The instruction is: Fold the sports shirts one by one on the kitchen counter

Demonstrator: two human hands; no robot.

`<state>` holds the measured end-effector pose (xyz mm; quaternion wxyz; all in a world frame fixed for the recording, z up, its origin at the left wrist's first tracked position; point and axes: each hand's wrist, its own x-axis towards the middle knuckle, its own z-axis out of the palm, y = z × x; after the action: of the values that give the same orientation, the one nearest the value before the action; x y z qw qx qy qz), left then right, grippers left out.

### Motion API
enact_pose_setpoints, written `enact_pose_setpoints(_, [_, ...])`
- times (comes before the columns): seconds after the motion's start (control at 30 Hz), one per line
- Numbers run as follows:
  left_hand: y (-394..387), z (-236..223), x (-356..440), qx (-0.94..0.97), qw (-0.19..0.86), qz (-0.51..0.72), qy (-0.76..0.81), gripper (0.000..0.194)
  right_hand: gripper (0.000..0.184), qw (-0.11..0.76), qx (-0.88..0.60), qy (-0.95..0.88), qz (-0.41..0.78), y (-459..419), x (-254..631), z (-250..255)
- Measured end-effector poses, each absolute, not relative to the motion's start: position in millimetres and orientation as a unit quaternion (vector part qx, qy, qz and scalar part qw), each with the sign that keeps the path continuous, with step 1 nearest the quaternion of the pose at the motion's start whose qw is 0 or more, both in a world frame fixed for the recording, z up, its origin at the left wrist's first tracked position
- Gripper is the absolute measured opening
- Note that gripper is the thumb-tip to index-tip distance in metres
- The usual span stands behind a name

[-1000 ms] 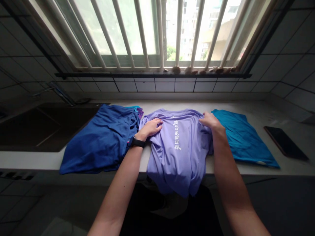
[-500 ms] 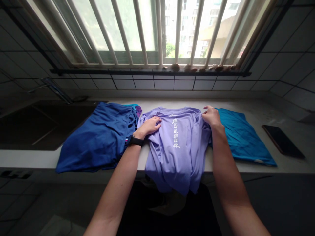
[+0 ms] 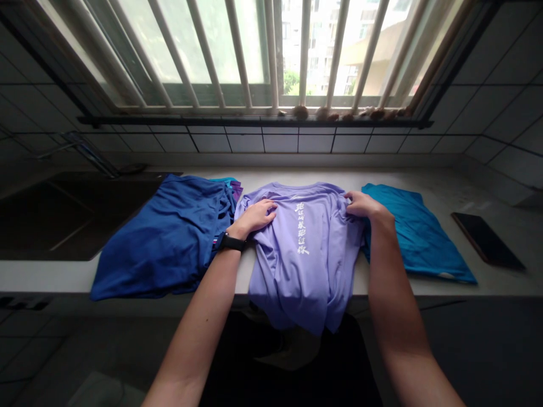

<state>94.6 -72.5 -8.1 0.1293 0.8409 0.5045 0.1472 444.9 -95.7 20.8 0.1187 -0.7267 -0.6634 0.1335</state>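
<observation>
A lavender T-shirt (image 3: 314, 265) with white vertical lettering lies spread on the counter, collar toward the window. Its lower hem hangs over the front edge. My left hand (image 3: 257, 219), with a black watch (image 3: 232, 242) at the wrist, rests flat on the shirt's left shoulder area, fingers stretched out. At the right shoulder, my right hand (image 3: 363, 206) has its thumb and fingers closed on the fabric by the sleeve. Left of the shirt lies dark blue clothing (image 3: 156, 243), partly over turquoise and purple cloth. A folded bright blue garment (image 3: 411, 232) lies to the right, beside my right wrist.
A phone (image 3: 487, 240) lies on the right of the white counter (image 3: 432, 175). At the left are a dark sink area (image 3: 38, 226) and a faucet (image 3: 91, 155). Behind stands a barred window (image 3: 271, 56), with small round objects (image 3: 322, 114) along its sill.
My right hand has lowered onto the shirt's right shoulder, and its raised fingers have come down to the fabric. My left hand stays on the shirt. The view has shifted slightly.
</observation>
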Motion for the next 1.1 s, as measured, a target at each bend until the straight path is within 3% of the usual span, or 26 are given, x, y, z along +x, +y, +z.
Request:
enact_pose_setpoints(0.13, [-71.9,-8.5,94.1,0.840,0.132,0.148,0.506,0.039,0.050,0.185,-0.749,-0.627,0.110,-92.9,447.5,23.9])
enact_pose_setpoints(0.37, [-71.5,-9.7,94.2,0.844,0.127,0.133,0.504,0.040,0.056,0.215,-0.752,-0.619,0.073,-97.1,445.2,30.0])
enact_pose_setpoints(0.63, [-70.7,-10.4,93.2,0.843,0.127,0.134,0.505,0.040,0.061,0.188,-0.769,-0.609,0.044,-99.0,444.0,26.4])
enact_pose_setpoints(1.1, [-72.8,-8.1,94.4,0.848,0.117,0.113,0.504,0.043,0.057,0.154,-0.761,-0.623,0.097,-104.8,435.6,35.8])
